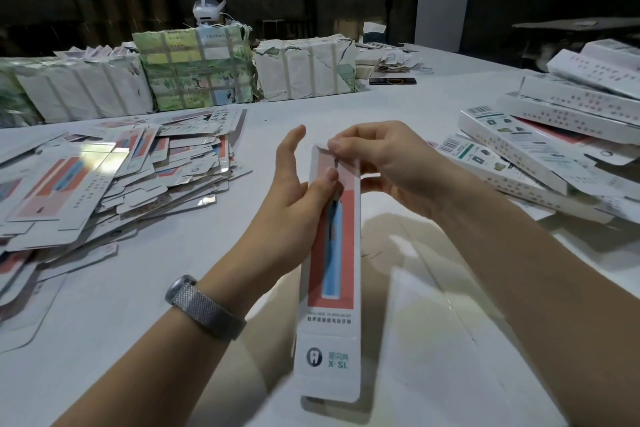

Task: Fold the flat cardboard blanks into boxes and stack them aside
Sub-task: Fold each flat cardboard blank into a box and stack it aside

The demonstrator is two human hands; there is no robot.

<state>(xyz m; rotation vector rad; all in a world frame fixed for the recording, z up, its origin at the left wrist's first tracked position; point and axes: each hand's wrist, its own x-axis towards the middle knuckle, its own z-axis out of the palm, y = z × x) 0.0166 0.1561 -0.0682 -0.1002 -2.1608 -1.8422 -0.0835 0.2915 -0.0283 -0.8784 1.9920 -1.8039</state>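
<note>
Holding one long, thin box [330, 263] up over the middle of the desk [156, 288], near end low, far end up by the hands. Left hand [294, 198] beside the box on its left: thumb pressed on the pink front, other fingers [291, 142] straight and loose, not wrapped around. Right hand [384, 163] at the far end, fingers curled, pinching the top flap [323, 149].

Could go wrong like this:
- Pushing the flap too hard, maybe bending or tearing the thin card
- Holding so lightly with the left thumb, maybe letting the box slip and drop onto the desk
- Squeezing the sides, maybe squashing the box flat again
- Tucking the flap crooked, so the end pops back open later

Still plenty to fold: big messy pile of flat blanks [114, 177] on the left. Finished boxes [540, 149] stacked on the right, leaning a bit, so maybe sliding off if another lands carelessly on top
</note>
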